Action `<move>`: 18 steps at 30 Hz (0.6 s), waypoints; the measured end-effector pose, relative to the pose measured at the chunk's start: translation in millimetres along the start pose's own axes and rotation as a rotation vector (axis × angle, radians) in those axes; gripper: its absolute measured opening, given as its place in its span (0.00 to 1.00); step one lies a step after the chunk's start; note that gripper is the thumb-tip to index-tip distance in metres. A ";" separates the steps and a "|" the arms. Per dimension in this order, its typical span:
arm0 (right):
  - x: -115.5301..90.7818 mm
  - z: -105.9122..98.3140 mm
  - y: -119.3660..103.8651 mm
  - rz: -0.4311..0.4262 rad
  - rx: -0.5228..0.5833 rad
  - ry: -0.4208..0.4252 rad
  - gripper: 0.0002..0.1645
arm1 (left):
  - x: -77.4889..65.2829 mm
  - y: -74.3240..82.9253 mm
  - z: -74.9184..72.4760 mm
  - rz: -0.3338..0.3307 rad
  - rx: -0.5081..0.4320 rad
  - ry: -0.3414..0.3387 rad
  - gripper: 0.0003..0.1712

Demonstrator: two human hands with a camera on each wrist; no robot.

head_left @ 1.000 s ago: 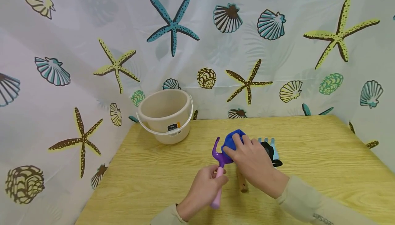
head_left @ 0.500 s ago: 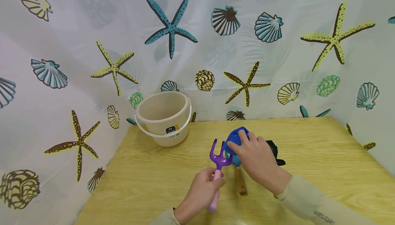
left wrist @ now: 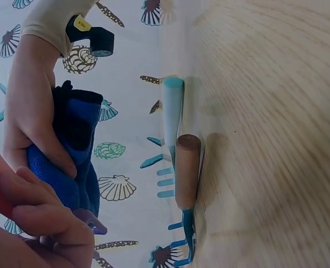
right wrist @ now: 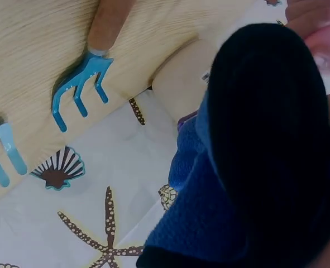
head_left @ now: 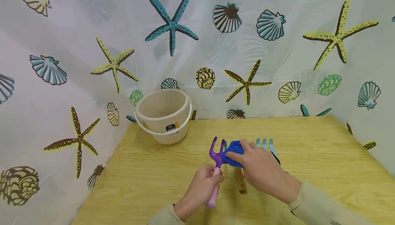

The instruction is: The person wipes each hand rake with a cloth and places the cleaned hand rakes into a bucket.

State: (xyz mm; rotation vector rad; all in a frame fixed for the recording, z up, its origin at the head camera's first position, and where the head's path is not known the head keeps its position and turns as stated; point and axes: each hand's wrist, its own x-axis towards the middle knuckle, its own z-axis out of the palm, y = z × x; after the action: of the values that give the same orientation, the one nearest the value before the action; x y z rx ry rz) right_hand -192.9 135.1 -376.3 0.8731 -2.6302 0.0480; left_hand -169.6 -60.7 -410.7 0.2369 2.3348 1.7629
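Note:
My left hand (head_left: pixel 198 187) grips the pink handle (head_left: pixel 212 199) of a small garden fork (head_left: pixel 217 157) with purple tines, held above the table with the tines up. A blue cloth with black parts (head_left: pixel 234 153) is bunched in my right hand (head_left: pixel 262 166), pressed round the fork's right-hand tine near its base. That tine is hidden by the cloth; the other two show. In the left wrist view the cloth (left wrist: pixel 84 151) overlaps the purple tine tip (left wrist: pixel 92 222). The right wrist view is largely filled by the cloth (right wrist: pixel 198 218), with a sliver of purple beside it.
On the wooden table (head_left: pixel 148 177) lie a wooden-handled rake (left wrist: pixel 187 173) with blue tines and a rake with a pale blue handle (left wrist: pixel 173 111), both partly behind my right hand in the head view. A beige bucket (head_left: pixel 163 125) stands back left, before a shell-patterned curtain (head_left: pixel 277 57).
My right hand has shifted the cloth from over the middle and right tines, up along the right one, then down to its base. The middle tine now shows. My left hand stays nearly still.

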 end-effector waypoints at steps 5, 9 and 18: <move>0.1 4.3 10.8 0.043 -0.014 -0.007 0.34 | -1.5 -0.1 1.4 0.029 0.014 -0.005 0.10; 2.4 12.6 19.8 0.043 -0.064 0.059 0.34 | -4.1 1.4 1.5 0.049 0.011 -0.018 0.11; 5.3 13.0 26.9 -0.011 -0.202 0.189 0.32 | -3.5 6.2 2.5 0.018 0.010 -0.032 0.15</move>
State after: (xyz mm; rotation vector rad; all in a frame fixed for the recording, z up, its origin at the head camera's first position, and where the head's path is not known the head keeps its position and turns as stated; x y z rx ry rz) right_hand -216.9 151.9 -384.4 0.7742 -2.4049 -0.1296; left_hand -165.5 -57.5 -405.1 0.2863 2.3273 1.7431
